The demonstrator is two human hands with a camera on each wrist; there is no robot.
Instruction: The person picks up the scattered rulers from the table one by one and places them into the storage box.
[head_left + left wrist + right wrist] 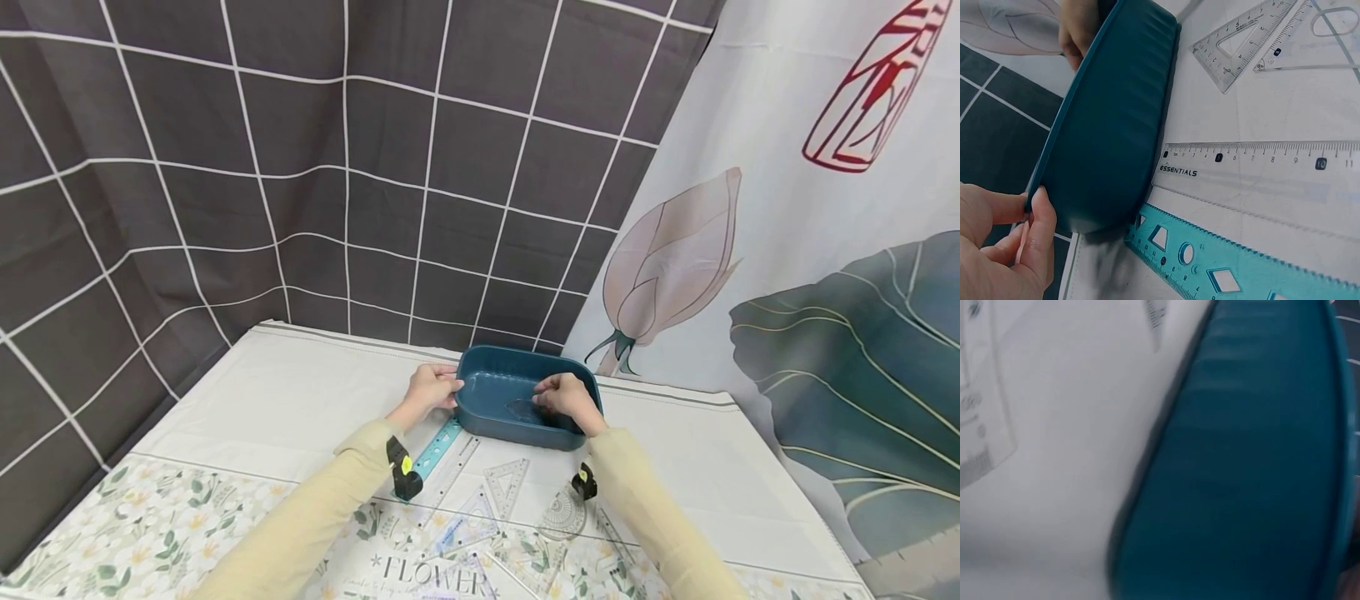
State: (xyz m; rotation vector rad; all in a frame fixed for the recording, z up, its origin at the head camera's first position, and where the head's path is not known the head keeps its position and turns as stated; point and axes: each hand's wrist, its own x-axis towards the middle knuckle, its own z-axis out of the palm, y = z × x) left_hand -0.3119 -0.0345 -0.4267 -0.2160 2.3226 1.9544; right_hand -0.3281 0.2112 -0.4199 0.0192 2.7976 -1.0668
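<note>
A dark teal plastic bin [480, 423] stands at the back of the table. My left hand [429, 388] pinches its left end at the rim, thumb on one side and fingers on the other, as the left wrist view shows. My right hand [566, 397] reaches down inside the bin with bent fingers. At its fingertips is a clear flat plastic piece [522, 409], whose exact kind is too faint to tell. In the right wrist view the bin's wall [1247, 462] hides most of that hand.
In front of the bin lie a turquoise stencil ruler [1241, 256], a clear ruler [1254, 169], a small set square [1241, 44], a larger clear set square [468, 521], a protractor [564, 512] and another ruler [615, 533]. A dark grid curtain [390, 208] hangs behind.
</note>
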